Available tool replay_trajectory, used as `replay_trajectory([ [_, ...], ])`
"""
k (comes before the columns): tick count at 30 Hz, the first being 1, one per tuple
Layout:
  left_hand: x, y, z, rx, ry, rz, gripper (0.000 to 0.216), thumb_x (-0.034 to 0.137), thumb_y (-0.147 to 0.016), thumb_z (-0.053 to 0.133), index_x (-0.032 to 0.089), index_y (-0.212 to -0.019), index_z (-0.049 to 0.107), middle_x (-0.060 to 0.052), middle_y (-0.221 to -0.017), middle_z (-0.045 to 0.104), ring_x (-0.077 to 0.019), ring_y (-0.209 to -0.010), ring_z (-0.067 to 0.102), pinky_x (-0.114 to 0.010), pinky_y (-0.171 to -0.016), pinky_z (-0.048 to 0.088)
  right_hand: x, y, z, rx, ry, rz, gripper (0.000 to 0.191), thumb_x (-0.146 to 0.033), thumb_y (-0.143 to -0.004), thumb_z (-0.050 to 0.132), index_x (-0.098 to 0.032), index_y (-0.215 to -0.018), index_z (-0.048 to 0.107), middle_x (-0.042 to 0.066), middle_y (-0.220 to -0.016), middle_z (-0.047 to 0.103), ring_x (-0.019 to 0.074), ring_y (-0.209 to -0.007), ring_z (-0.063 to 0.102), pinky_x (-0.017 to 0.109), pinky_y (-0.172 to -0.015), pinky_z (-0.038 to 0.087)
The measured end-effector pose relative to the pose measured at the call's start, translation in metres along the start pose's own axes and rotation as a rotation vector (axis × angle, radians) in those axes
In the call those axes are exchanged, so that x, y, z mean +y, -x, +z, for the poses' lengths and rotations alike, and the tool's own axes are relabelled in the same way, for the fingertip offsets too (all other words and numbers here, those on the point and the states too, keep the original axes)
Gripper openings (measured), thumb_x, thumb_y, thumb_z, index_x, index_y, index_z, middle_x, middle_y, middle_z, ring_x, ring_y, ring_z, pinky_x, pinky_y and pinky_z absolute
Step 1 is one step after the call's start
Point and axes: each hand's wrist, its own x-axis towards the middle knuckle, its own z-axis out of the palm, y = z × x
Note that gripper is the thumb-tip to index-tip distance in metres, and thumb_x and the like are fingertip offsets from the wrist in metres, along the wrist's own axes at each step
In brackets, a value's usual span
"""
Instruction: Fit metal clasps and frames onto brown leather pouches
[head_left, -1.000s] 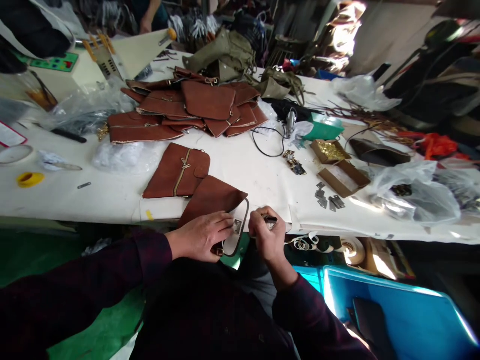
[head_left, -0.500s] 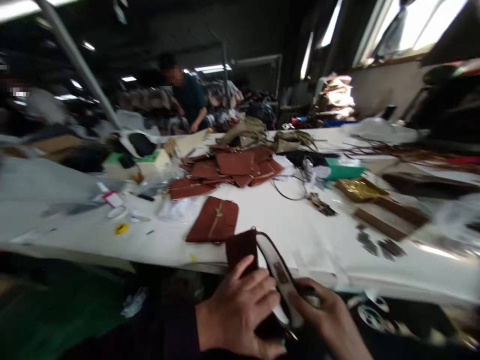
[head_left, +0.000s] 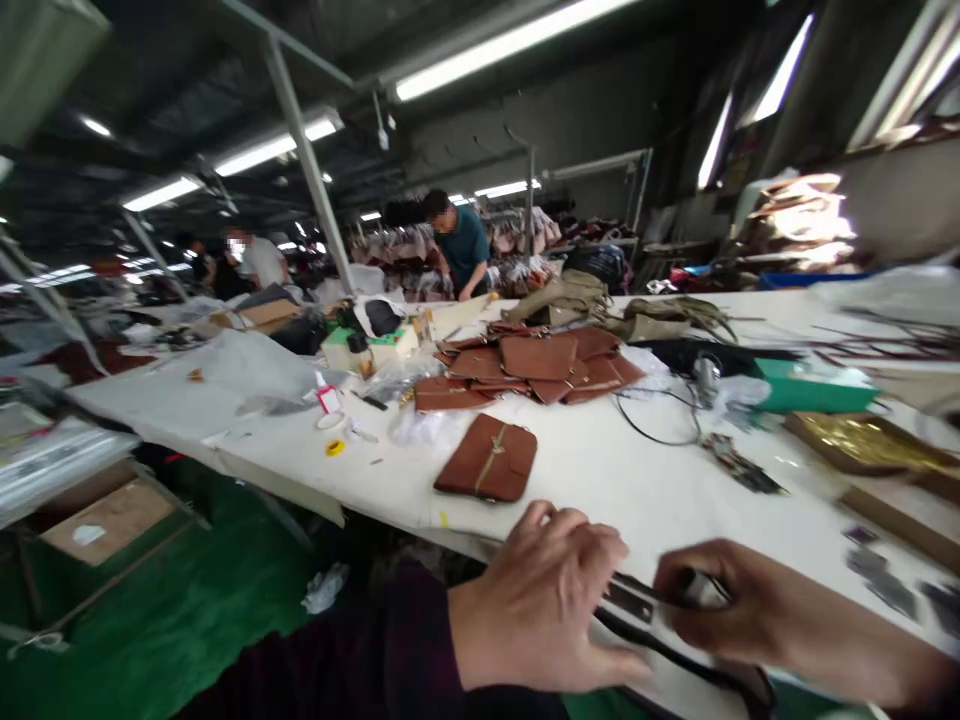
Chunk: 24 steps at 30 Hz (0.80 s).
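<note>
At the table's front edge, my left hand (head_left: 547, 600) is closed over the end of a dark-edged bag piece (head_left: 630, 603), its thumb below and fingers above. Most of the piece is hidden and blurred; a pale inner face shows. On its other side, my right hand (head_left: 757, 610) is closed around a small thing with a shiny round end (head_left: 705, 588), whose kind I cannot make out. Just beyond my left hand a brown leather pouch (head_left: 517, 465) with a gold zip lies flat. Behind it is a heap of similar brown pouches (head_left: 536, 358).
Khaki bags (head_left: 562, 298) lie behind the heap. On the right are a green box (head_left: 814, 387), a tray with gold wrapping (head_left: 862, 440) and a black cable (head_left: 652, 440). A yellow tape roll (head_left: 334, 448) lies left. A person (head_left: 463, 245) stands across the table.
The view has swung left, so the table things appear further right. Both hands have shifted right in the picture, and the brown panel under my left hand is now hidden.
</note>
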Motion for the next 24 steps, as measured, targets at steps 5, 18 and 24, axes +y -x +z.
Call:
replay_trajectory([
  [5,0.004,0.033,0.044,-0.084,0.347,-0.246,0.037,0.042,-0.082,0.086,0.023,-0.105,0.063,-0.006,-0.113,0.075,-0.0256,-0.098,0.073,-0.038,-0.091,0.055,-0.001,-0.012,-0.01,-0.382,-0.067,0.088,0.028,-0.039,-0.073,0.078,-0.016,-0.091,0.078,-0.003,-0.071,0.063,0.0132,-0.065,0.053,0.023,-0.058,0.04],
  [18,-0.008,0.047,0.158,-0.007,0.878,-1.011,0.039,0.045,-0.066,0.091,0.021,-0.086,0.068,0.002,-0.078,0.068,-0.0192,-0.076,0.061,-0.029,-0.07,0.042,0.053,-0.144,0.031,-0.614,0.285,0.264,0.023,-0.027,-0.061,0.081,-0.016,-0.08,0.075,-0.002,-0.065,0.068,0.0165,-0.06,0.059,0.028,-0.056,0.045],
  [24,-0.017,0.036,0.169,0.133,0.85,-1.133,0.047,0.039,-0.06,0.095,0.023,-0.075,0.053,0.009,-0.065,0.05,-0.014,-0.066,0.046,-0.028,-0.065,0.032,0.045,-0.179,0.031,-0.638,0.418,0.259,0.026,-0.026,-0.061,0.087,-0.015,-0.082,0.077,0.0,-0.067,0.072,0.0186,-0.062,0.061,0.03,-0.06,0.046],
])
